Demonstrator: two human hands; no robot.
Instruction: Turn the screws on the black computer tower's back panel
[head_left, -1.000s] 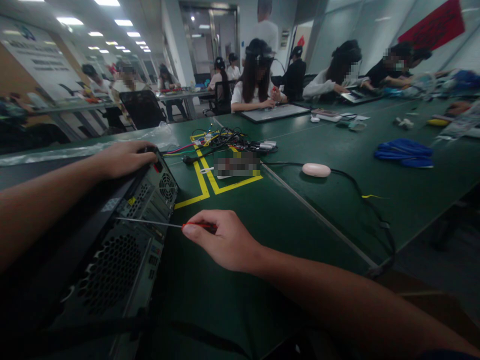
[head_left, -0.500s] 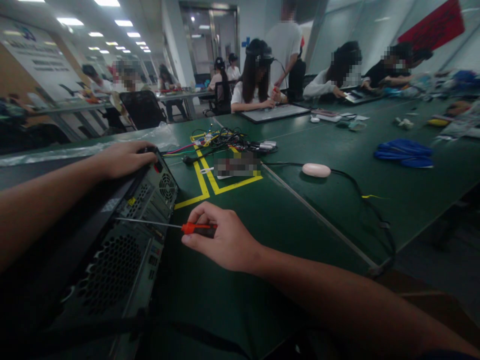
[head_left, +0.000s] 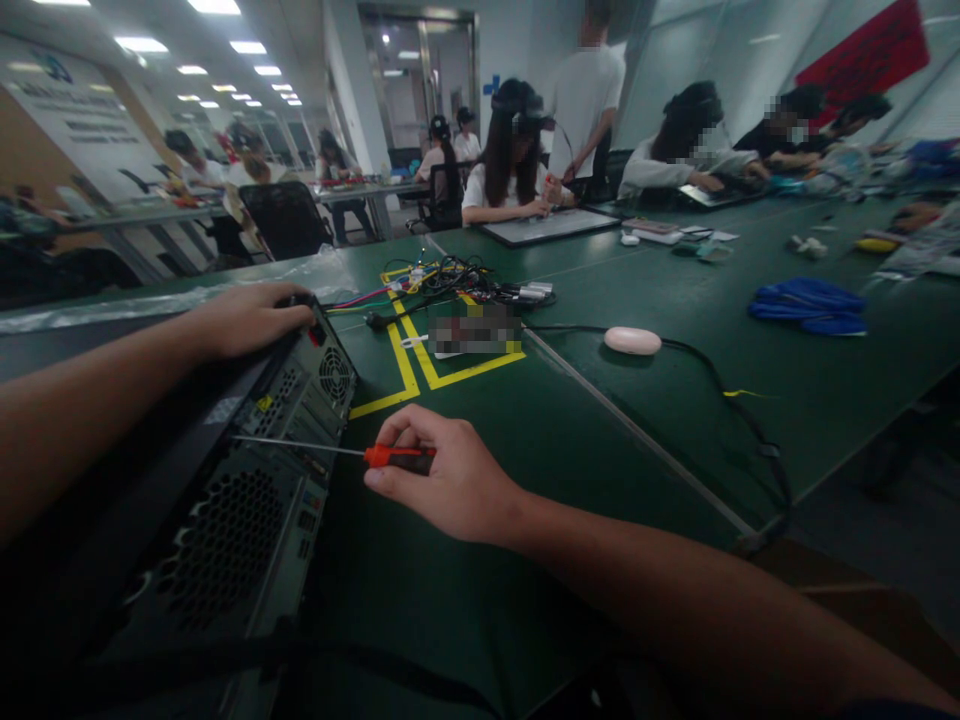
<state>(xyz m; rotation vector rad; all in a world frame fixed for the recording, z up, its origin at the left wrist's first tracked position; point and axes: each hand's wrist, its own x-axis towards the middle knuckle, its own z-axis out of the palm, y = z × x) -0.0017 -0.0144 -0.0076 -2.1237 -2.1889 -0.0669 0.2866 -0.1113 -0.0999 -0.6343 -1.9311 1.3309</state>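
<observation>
Screwdriver (head_left: pixel 381 456) in closed right-hand grip (head_left: pixel 457 482)

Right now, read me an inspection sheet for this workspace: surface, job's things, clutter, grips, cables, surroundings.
Surface: green tabletop with yellow tape markings.
Job's things: computer tower, rear panel showing; orange-and-black screwdriver, tip at the rear panel, contact unclear.
Clutter: pink oval object, blue bundle, clear plastic sheeting.
Grips: left grip rests on the tower's corner; right grip holds the screwdriver's handle.
Cables: tangled cables beyond the tower; black cable by the pink object.
Surroundings: seated people across the table, one standing person behind.
</observation>
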